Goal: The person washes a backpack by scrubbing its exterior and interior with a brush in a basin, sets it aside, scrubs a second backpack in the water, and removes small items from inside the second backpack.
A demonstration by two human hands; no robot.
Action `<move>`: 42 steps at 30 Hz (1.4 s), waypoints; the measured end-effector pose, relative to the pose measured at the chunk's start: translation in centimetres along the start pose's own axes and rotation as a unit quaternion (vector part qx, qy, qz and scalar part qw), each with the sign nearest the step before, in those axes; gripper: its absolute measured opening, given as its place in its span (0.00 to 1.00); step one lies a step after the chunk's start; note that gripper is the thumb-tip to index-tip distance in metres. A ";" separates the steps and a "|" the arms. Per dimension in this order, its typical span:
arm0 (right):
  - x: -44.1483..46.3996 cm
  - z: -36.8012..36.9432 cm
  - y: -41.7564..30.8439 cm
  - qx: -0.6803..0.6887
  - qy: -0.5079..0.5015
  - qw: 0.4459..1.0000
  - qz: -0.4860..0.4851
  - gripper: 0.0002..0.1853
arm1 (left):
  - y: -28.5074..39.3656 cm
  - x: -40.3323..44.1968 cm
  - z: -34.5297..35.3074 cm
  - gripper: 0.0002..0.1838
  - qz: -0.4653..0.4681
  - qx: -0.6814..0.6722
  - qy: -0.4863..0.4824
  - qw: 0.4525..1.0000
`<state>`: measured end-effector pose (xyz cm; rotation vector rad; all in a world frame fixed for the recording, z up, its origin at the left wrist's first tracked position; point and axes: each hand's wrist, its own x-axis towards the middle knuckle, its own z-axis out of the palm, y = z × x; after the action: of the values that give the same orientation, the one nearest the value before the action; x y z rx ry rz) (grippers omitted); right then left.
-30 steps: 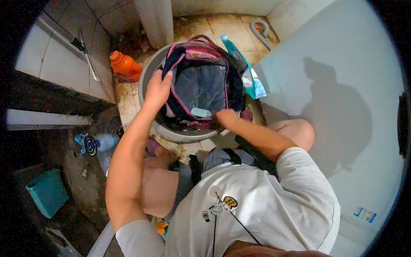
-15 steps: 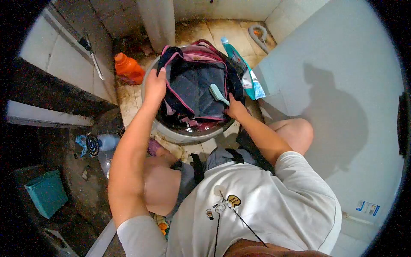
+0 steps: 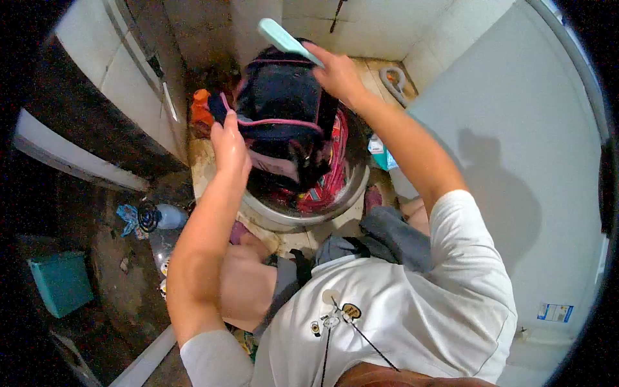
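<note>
A dark backpack with pink trim [image 3: 280, 97] is raised over a round grey basin [image 3: 280, 217], its lower part inside the rim. My left hand [image 3: 230, 145] is closed on the bag's edge at its left side. Above the bag's upper right, my right hand [image 3: 336, 74] grips the handle end of a pale green brush [image 3: 280, 37]. The brush points up and left, and its bristles are not visible. Red patterned fabric [image 3: 322, 193] lies in the basin beside the bag.
An orange bottle [image 3: 201, 109] stands left of the basin, partly hidden. To the right are a teal and white packet [image 3: 379, 153] and a grey hose [image 3: 393, 84]. A plastic bottle [image 3: 171, 217] and a teal box [image 3: 61, 284] are at the lower left.
The bag has been lifted and turned, so its open inside no longer faces me and red fabric shows beneath. My right hand has moved up with the brush.
</note>
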<state>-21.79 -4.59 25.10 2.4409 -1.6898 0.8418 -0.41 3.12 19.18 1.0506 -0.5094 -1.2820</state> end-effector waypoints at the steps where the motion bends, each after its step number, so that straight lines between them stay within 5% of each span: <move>1: 1.8 -0.3 -1.3 -0.024 -0.005 1.000 -0.010 0.26 | 0.4 -1.2 0.3 0.18 -0.011 -0.014 0.000 1.000; 6: 5.9 -0.1 -6.8 -0.034 -0.012 0.996 -0.078 0.26 | -0.7 -8.7 2.7 0.12 -0.083 -0.067 -0.036 0.994; 10: 5.4 -0.4 -8.4 -0.020 -0.022 0.997 -0.078 0.27 | -2.8 -10.8 3.0 0.13 -0.232 0.045 -0.270 0.933; 12: 4.8 0.0 -6.9 -0.018 -0.022 0.998 -0.061 0.27 | -2.3 -10.3 3.4 0.14 -0.255 0.082 -0.294 0.918; 15: 3.9 1.1 -4.7 0.000 -0.025 1.000 -0.018 0.26 | -2.7 -7.4 2.3 0.13 0.073 0.299 -0.360 0.881; 17: 3.4 1.7 -4.2 0.019 -0.029 0.999 0.013 0.25 | 0.5 -6.7 2.4 0.11 0.255 0.460 -0.222 0.821; 18: 3.1 2.1 -4.2 0.044 -0.027 0.999 0.004 0.24 | 0.9 -5.6 2.2 0.16 0.404 0.526 -0.156 0.732; 20: 2.6 2.0 -5.5 0.073 -0.046 0.996 0.000 0.23 | 1.2 -4.6 2.2 0.35 0.414 0.602 -0.063 0.680; 24: 0.8 2.6 -6.6 0.051 -0.057 0.997 -0.006 0.20 | 0.9 -2.6 1.8 0.46 0.404 0.705 0.009 0.583; 32: -1.9 1.0 -4.8 0.020 -0.091 0.996 0.011 0.17 | 2.7 -0.6 1.5 0.37 0.413 0.781 0.057 0.464; 34: -3.6 1.8 -3.5 0.035 -0.039 0.999 -0.015 0.16 | 3.1 0.8 1.2 0.31 0.142 0.770 -0.009 0.622; 36: -5.3 1.7 -2.0 0.049 0.013 0.998 -0.042 0.15 | 2.7 3.0 -0.6 0.28 0.147 0.745 -0.019 0.651; 38: -7.6 1.0 0.0 0.003 -0.067 0.998 0.001 0.13 | 2.8 5.3 -2.6 0.23 0.137 0.643 -0.065 0.751; 41: -11.9 1.1 4.1 -0.038 -0.114 0.993 0.010 0.09 | 4.2 4.9 -2.5 0.21 0.087 0.596 -0.050 0.797; 42: -13.1 0.9 5.1 -0.052 -0.135 0.989 0.007 0.09 | 4.3 4.6 -2.0 0.19 0.097 0.514 -0.037 0.851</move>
<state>-29.22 4.25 16.97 2.5687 -1.7831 0.4258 4.65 -0.80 20.87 1.7615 -1.4165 -0.8216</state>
